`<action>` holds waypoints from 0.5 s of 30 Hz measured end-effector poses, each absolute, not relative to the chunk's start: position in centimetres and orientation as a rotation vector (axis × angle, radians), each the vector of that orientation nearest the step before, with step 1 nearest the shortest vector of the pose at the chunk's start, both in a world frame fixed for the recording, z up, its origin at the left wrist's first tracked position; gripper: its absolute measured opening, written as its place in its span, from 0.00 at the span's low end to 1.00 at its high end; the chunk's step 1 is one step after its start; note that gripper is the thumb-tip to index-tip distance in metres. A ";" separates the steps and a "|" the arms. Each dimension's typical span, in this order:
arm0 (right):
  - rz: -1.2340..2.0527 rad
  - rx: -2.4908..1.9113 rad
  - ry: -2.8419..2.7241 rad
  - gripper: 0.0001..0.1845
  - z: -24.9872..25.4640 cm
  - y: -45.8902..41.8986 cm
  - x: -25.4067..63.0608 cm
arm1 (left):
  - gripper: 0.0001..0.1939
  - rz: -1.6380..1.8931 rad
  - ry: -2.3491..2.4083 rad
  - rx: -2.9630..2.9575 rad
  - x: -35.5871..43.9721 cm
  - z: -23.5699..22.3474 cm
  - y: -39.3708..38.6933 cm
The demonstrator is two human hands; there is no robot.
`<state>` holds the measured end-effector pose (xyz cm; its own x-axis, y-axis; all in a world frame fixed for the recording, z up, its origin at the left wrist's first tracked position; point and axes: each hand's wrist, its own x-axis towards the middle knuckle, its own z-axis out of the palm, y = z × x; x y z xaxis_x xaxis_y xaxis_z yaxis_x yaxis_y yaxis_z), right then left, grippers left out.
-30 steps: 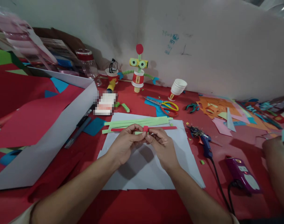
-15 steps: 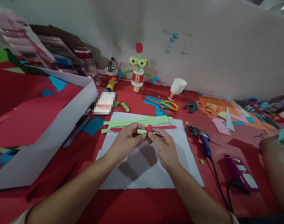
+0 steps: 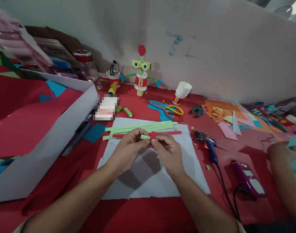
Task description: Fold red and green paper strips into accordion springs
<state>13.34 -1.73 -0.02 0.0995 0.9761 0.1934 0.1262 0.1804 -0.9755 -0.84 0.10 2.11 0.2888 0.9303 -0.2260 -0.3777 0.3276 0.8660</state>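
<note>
My left hand (image 3: 129,148) and my right hand (image 3: 167,152) meet above a white sheet (image 3: 148,174) and pinch the same small piece: a light green paper strip (image 3: 145,137) crossed by a red strip folded over it (image 3: 153,135). Both hands have their fingertips pressed together on this folded piece. Just behind the hands lie several loose green strips (image 3: 140,127) and a long red strip (image 3: 172,132) on the sheet.
A blue glue gun (image 3: 211,149) with a black cord lies right of the sheet, next to a purple device (image 3: 247,179). Scissors (image 3: 171,110), a stack of paper cups (image 3: 182,92) and a paper-cup robot figure (image 3: 140,76) stand further back. Another person's hand (image 3: 280,155) is at the right edge.
The red strip, standing upright over the green strip half a second ago, is now pressed down flat on it. The hands stayed together; the view shifted slightly.
</note>
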 end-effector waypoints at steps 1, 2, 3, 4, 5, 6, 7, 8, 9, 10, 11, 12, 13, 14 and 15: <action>0.913 -1.171 -1.320 0.05 0.0 -1.7 13.4 | 0.08 1.006 0.842 0.758 -0.9 2.1 0.1; 0.892 -1.136 -1.350 0.06 0.0 -1.7 13.3 | 0.09 1.009 0.836 0.722 -1.0 2.0 0.2; 0.861 -1.103 -1.381 0.08 0.0 -1.7 13.3 | 0.09 1.012 0.829 0.688 -1.0 2.0 0.3; 0.821 -1.083 -1.413 0.09 0.0 -1.7 13.3 | 0.10 1.013 0.817 0.653 -1.1 2.0 0.3; 0.774 -1.079 -1.448 0.10 0.0 -1.8 13.3 | 0.10 1.008 0.804 0.620 -1.1 1.9 0.3; 0.723 -1.087 -1.482 0.10 0.1 -1.8 13.3 | 0.11 0.999 0.795 0.590 -1.1 1.9 0.4; 0.671 -1.102 -1.514 0.10 0.1 -1.9 13.2 | 0.11 0.990 0.792 0.563 -1.0 1.9 0.4; 0.620 -1.117 -1.540 0.10 0.2 -2.0 13.2 | 0.11 0.981 0.793 0.539 -1.0 1.9 0.3; 0.577 -1.127 -1.559 0.10 0.2 -2.0 13.2 | 0.11 0.974 0.795 0.520 -0.9 1.9 0.3; 0.547 -1.132 -1.572 0.10 0.3 -2.1 13.2 | 0.11 0.972 0.795 0.505 -0.9 1.9 0.2; 0.526 -1.137 -1.579 0.10 0.3 -2.1 13.2 | 0.11 0.974 0.790 0.492 -0.9 1.8 0.2; 0.515 -1.143 -1.584 0.10 0.4 -2.1 13.2 | 0.11 0.981 0.783 0.481 -0.8 1.8 0.1; 0.512 -1.150 -1.586 0.10 0.4 -2.1 13.3 | 0.12 0.990 0.778 0.472 -0.8 1.8 0.0; 0.513 -1.155 -1.589 0.10 0.4 -2.0 13.3 | 0.12 0.997 0.777 0.468 -0.7 1.8 0.0; 0.514 -1.154 -1.591 0.10 0.3 -2.0 13.3 | 0.12 1.001 0.780 0.471 -0.7 1.8 0.0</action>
<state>13.33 -1.99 0.32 0.0215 0.8692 0.4939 0.4160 0.4415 -0.7950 -0.68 -0.04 1.84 0.3103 0.8794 -0.3611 -0.5649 0.4761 0.6740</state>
